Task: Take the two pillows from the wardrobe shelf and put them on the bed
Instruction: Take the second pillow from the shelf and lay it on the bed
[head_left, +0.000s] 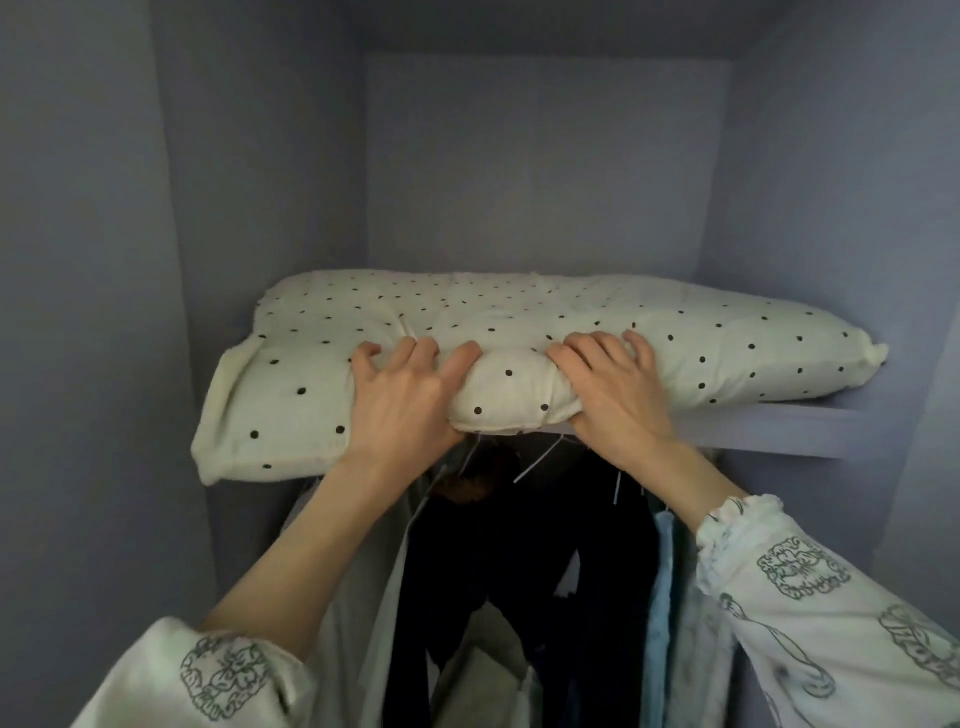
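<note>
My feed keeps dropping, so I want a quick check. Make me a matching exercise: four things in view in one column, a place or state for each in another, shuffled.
1. polka-dot pillow
2. left hand
3. light blue garment
4. shelf

a. bare front edge showing at the right
b. hanging below the shelf
c. gripping the pillow's front edge, left of the right hand
d. lying on the shelf, its left end overhanging

Pairs: 1-d, 2-c, 3-b, 4-a
</note>
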